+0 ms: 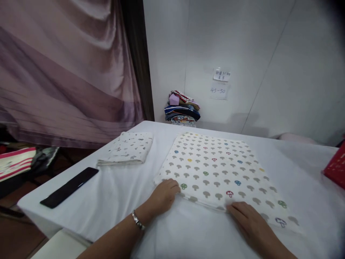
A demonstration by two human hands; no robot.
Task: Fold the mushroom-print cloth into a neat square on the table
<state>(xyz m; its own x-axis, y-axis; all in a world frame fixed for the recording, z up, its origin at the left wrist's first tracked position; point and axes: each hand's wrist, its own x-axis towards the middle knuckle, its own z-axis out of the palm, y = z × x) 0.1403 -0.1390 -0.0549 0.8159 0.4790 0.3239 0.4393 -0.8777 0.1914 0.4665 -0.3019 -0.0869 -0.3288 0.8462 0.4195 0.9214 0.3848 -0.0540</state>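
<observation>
A white cloth (215, 169) printed with grey and coloured mushrooms lies spread on the white-covered table, its near edge towards me. My left hand (165, 194) is closed on that edge near the left corner, fingers curled over the fabric. Further right, my right hand (244, 214) grips the same edge, fingertips on top and the thumb mostly hidden. A slight fold shows along the edge between my hands. To the left lies a second white cloth (126, 146), folded, with a small dark print.
A black flat object (70, 187) lies near the table's left edge. Folded fabrics (182, 108) are stacked at the back against the wall (242, 46), below paper notes (219, 90). A pink curtain (67, 72) hangs at left. Something red (336, 167) stands at far right.
</observation>
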